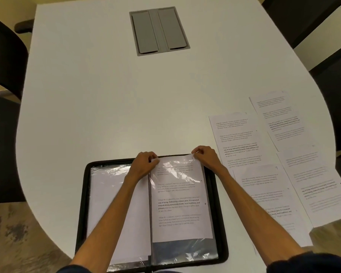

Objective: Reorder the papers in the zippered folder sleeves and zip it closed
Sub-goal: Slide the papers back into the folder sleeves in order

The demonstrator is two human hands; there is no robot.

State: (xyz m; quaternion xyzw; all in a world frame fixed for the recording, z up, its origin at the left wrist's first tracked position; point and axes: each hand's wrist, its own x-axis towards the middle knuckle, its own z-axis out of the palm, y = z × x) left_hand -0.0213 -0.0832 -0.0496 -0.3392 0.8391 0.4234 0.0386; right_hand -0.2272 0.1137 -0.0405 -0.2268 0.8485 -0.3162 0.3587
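A black zippered folder [87, 194] lies open at the near edge of the white table. Its left clear sleeve [106, 203] holds a blank-looking sheet. In the right sleeve [185, 251] a printed paper [179, 203] sits partway in, its top edge sticking out past the sleeve's top. My left hand [144, 164] pinches the paper's top left corner at the sleeve mouth. My right hand [205, 156] pinches the top right corner. Several loose printed papers [242, 138] lie spread on the table to the right of the folder.
A grey cable hatch [159, 30] is set into the table [106, 95] at the far middle. Dark chairs stand at the left [6, 62] and the far right [335, 95]. The rightmost loose sheets overhang the table's right edge.
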